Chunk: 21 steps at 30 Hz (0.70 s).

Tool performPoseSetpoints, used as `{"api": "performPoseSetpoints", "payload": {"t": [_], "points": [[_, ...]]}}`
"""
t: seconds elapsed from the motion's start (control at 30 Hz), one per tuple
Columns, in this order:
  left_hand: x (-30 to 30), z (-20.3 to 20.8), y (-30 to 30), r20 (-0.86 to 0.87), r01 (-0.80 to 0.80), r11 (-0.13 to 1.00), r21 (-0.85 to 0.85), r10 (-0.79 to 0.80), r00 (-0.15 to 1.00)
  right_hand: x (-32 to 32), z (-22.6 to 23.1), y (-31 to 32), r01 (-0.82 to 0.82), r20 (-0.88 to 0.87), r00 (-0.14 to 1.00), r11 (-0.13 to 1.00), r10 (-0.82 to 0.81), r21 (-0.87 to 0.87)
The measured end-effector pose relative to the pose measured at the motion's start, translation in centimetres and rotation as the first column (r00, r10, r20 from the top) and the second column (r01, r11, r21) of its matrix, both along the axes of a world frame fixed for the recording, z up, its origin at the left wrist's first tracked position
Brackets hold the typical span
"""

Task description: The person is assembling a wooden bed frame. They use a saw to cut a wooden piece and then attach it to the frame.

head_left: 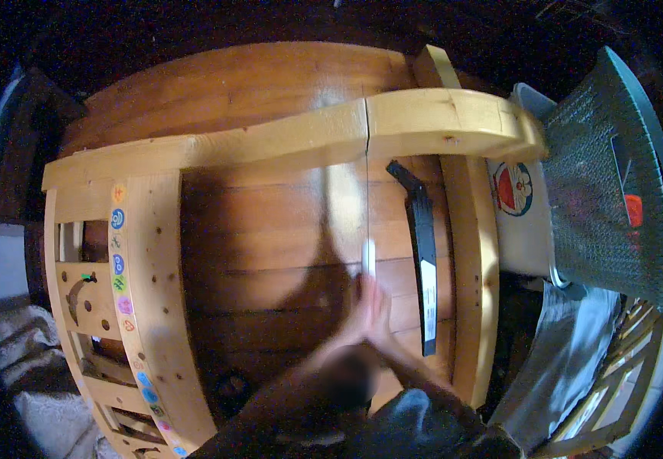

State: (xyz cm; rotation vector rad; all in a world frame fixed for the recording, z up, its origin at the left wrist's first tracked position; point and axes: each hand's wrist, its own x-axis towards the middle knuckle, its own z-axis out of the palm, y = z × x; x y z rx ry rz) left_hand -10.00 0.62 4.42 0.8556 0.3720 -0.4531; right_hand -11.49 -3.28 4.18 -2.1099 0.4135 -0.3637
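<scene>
1. Saw blade [367, 206]: thin, pale, seated in a cut through the wooden crossbeam [293, 141]. It runs straight out ahead of your grip, and its handle is lost in motion blur. Risk: if you twist the stroke, the blade may bind or buckle in the kerf.
2. Left hand [351, 325] and right hand [381, 314]: pressed together at the near end of the blade. Both look clenched around the handle, but the blur hides the fingers. Risk: a slip forward would bring them toward the blade's edge.
3. Crossbeam: already parted at the cut line, well ahead of the grip. Risk: the right-hand section may sag or drop when it is severed, pinching the blade.
4. Black sheath [423, 260]: lies on the wooden floor [270, 252], just right of the grip, apart from it. Risk: a wide elbow could knock it.
5. Side rails of the frame [148, 291]: left and right of the grip, untouched.
6. Green basket [607, 176]: far right, well apart.
</scene>
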Motion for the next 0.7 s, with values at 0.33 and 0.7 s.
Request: {"api": "performPoseSetpoints", "payload": {"t": [0.33, 0.7], "points": [[6.2, -3.0, -1.6, 0.102, 0.026, 0.968, 0.250, -0.053, 0.993, 4.7, -0.8, -1.3, 0.056, -0.063, 0.998, 0.899, -0.031, 0.435], [-4.1, -0.5, 0.5, -0.002, 0.040, 0.999, -0.008, -0.040, 0.999, -3.0, 1.5, 1.5, -0.179, -0.050, 0.983, 0.872, 0.176, -0.456]]}}
